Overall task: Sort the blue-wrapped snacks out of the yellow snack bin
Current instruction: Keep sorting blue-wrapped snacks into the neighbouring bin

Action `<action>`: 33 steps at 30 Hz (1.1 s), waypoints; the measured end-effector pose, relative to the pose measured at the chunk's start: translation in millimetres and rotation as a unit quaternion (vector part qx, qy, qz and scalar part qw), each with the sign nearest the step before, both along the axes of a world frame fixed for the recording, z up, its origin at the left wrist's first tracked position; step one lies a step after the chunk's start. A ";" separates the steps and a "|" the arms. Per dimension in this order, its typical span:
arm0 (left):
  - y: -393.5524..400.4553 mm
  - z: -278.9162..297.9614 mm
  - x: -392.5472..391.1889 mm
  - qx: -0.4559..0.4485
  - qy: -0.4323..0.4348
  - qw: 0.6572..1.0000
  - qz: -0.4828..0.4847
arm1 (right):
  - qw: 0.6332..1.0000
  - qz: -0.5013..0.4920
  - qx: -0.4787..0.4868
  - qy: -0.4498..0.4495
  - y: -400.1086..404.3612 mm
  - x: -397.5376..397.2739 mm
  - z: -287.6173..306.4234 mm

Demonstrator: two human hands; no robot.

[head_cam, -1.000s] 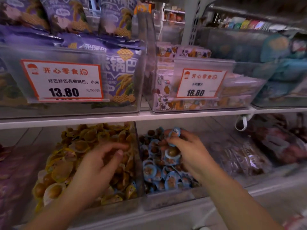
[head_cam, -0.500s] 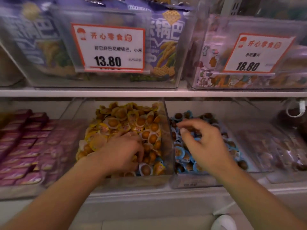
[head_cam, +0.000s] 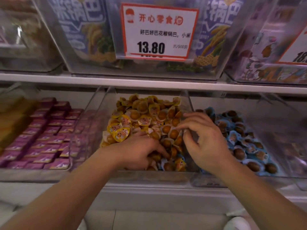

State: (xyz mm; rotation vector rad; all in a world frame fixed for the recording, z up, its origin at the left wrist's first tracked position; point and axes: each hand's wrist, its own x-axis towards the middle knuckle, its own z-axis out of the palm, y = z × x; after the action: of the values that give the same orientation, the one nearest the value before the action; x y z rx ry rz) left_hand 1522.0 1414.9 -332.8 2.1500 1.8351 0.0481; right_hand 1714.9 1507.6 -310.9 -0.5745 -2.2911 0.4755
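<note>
The yellow snack bin (head_cam: 101, 113) is a clear tub in the middle of the lower shelf, piled with yellow-wrapped snacks (head_cam: 144, 117). My left hand (head_cam: 139, 153) lies palm down in its front part. Its fingertips are buried among the snacks, so what they hold is hidden. My right hand (head_cam: 206, 140) hovers over the wall between this bin and the bin of blue-wrapped snacks (head_cam: 245, 141) to the right. Its fingers are bent and spread, touching the yellow pile's right edge, with nothing plainly held. A wrapper with a blue edge (head_cam: 181, 161) shows at the yellow bin's front right corner.
Purple boxed snacks (head_cam: 43, 140) fill the bin to the left. A white shelf board (head_cam: 116, 81) runs just above the bins, carrying tubs of bagged snacks and a 13.80 price card (head_cam: 157, 32). The shelf's front lip (head_cam: 149, 188) lies under my forearms.
My right hand has moved left from the blue bin to the yellow bin's right edge. My left hand has dug lower into the front of the yellow pile. The view has shifted closer and leftward.
</note>
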 end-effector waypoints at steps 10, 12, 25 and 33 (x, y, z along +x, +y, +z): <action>8.2 3.8 31.0 -0.008 0.173 0.985 0.002 | 0.999 -0.020 0.007 0.033 -4.0 -5.7 -4.8; 6.5 4.6 29.2 0.002 0.153 0.988 0.000 | 0.999 -0.015 0.001 0.035 -3.3 -5.1 -5.2; 11.7 1.7 31.4 -0.012 0.198 0.980 -0.009 | 0.999 -0.003 -0.006 0.045 1.9 -5.2 -9.3; 14.2 -0.3 32.9 -0.023 0.217 0.976 -0.024 | 0.999 -0.001 -0.010 0.041 2.2 -5.0 -10.3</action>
State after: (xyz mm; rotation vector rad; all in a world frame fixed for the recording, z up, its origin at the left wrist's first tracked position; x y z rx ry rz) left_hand 1554.9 1429.1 -333.1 2.3044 1.9776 -0.5075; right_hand 1709.9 1509.8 -321.2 -0.5568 -2.2098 0.5115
